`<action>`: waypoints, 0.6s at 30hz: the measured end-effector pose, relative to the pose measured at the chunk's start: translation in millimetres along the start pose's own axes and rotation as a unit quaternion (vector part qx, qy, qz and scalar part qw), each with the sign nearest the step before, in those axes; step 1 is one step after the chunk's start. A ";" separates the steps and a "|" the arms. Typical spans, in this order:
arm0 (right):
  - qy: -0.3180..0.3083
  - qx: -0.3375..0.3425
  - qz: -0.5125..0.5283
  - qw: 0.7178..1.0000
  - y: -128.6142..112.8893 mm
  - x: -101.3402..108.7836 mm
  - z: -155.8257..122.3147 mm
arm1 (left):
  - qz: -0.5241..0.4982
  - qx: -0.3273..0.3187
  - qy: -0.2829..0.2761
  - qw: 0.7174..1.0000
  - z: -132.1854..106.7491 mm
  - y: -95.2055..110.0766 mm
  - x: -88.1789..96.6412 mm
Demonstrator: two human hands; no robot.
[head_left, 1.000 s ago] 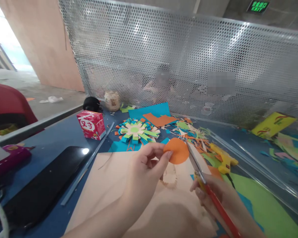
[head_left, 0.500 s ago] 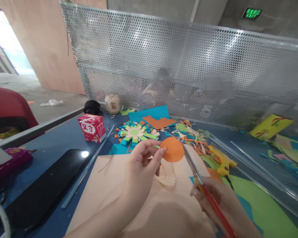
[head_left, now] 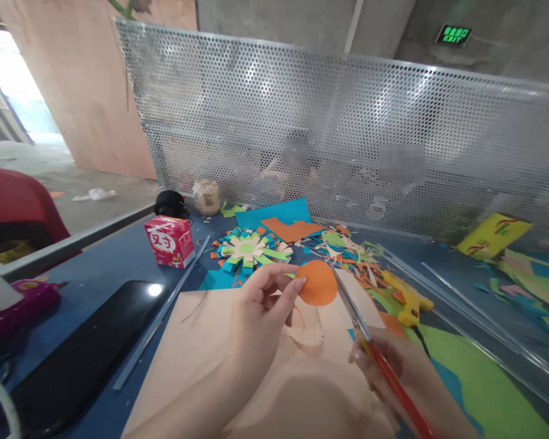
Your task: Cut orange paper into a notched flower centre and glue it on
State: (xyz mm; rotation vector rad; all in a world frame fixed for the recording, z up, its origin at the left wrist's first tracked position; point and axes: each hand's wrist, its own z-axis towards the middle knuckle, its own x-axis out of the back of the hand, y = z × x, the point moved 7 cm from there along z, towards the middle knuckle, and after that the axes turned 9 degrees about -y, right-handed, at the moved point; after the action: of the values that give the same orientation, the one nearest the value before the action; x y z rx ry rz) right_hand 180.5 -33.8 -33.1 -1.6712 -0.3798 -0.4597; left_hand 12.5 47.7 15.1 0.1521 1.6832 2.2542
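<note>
My left hand pinches an orange paper disc by its left edge and holds it above a peach paper sheet. My right hand grips red-handled scissors, whose blades touch the disc's right edge. A thin orange strip curls down from the disc. Below it a peach serrated paper ring lies on the sheet.
A layered paper flower, a red carton, a black phone, a yellow glue gun, clear glue sticks and several paper scraps lie on the blue table. Green sheet at right. A perforated metal screen stands behind.
The view has tilted slightly. The disc has turned a little in my left hand as the scissors worked round its edge, and a thin orange strip now hangs from it.
</note>
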 end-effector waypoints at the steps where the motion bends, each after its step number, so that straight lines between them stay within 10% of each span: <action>1: 0.002 -0.003 0.003 1.000 0.0 0.6 -0.5 | 0.002 -0.004 0.003 1.000 0.2 0.3 0.8; 18: -0.018 0.026 -0.001 0.999 2.6 -1.1 2.5 | 0.015 -0.031 0.006 0.999 3.2 1.6 2.4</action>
State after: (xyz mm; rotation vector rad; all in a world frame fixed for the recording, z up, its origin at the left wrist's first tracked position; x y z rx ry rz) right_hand 181.0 -31.6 -36.2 -1.6297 -0.4165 -0.4175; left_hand 10.8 51.0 17.3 0.1514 1.6242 2.3306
